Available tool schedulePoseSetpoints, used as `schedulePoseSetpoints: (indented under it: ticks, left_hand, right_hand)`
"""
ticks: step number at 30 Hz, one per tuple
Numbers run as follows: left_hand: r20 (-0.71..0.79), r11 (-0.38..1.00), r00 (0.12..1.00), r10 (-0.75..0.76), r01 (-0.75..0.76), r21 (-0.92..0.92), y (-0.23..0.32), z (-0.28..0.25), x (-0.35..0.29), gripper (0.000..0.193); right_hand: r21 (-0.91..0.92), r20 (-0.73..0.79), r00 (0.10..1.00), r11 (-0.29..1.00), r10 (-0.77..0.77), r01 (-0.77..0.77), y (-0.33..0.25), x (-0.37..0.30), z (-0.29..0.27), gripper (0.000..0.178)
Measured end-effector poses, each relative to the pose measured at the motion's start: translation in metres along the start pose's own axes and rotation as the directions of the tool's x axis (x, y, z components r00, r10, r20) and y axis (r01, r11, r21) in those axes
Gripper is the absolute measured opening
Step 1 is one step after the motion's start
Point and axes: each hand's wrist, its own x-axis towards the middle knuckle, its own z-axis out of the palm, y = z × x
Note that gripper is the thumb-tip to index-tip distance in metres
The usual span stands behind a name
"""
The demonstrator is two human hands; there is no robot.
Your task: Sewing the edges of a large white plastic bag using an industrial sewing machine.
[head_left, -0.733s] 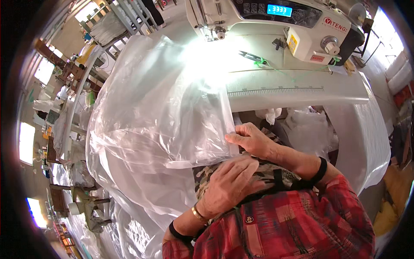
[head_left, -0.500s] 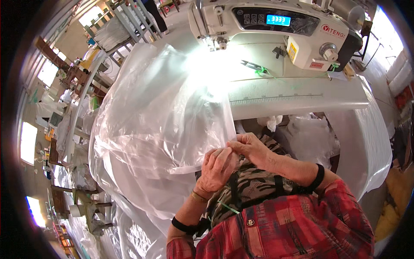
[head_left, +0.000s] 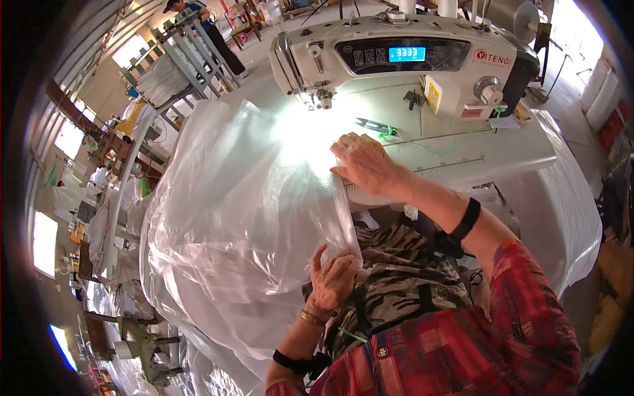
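A large sheet of clear, crinkled plastic film (head_left: 231, 198) spreads over the left of the sewing table and hangs down toward my lap. My left hand (head_left: 332, 278) pinches its near corner just above my lap, the index finger raised. Higher up the same right-hand edge, my right hand (head_left: 365, 163) grips the film on the tabletop, its fingertips partly hidden. Beyond that hand stands a white sewing machine (head_left: 290, 59), its lamp throwing a glare over the film. Dark thread snips (head_left: 374, 125) with green thread lie close to my right hand.
A ruler scale (head_left: 456, 165) runs along the table's front edge. More plastic film (head_left: 568, 204) hangs at the right. A small black part (head_left: 413, 99) lies under the machine's arm. At the back left, a person (head_left: 211, 33) stands beside a metal rack (head_left: 198, 56).
My right hand has moved from beside the left hand up along the film's edge onto the table. My left hand has dropped slightly. The view has shifted, bringing the machine lower in the picture.
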Motion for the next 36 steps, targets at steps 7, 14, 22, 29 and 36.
schedulePoseSetpoints:
  ticks: [7,14,22,29,36]
  left_hand:
    - [-0.054,1.000,0.999,0.008,-0.009,-0.028,-0.023,-0.007,0.006,0.022]
    - [-0.048,0.999,0.998,-0.035,0.034,-0.025,-0.038,-0.018,0.040,0.020]
    - [-0.030,0.997,0.996,-0.083,0.083,0.000,-0.052,-0.028,0.089,0.011]
    - [0.017,0.988,0.992,-0.122,0.119,0.098,-0.073,-0.023,0.128,0.005]
    - [0.039,0.967,0.993,-0.108,0.096,0.235,-0.096,-0.014,0.158,0.011]
  right_hand:
    - [0.058,0.153,0.983,0.994,-0.099,0.091,0.027,0.018,0.017,0.039]
    - [0.040,0.224,0.973,0.998,-0.053,0.045,0.023,0.023,0.014,0.039]
    - [0.093,0.247,0.969,0.996,-0.022,-0.001,0.023,0.025,0.011,0.042]
    - [0.183,0.242,0.970,0.982,0.004,-0.050,0.027,0.024,0.018,0.044]
    - [0.096,0.196,0.980,0.995,-0.023,0.004,0.028,0.024,0.022,0.030]
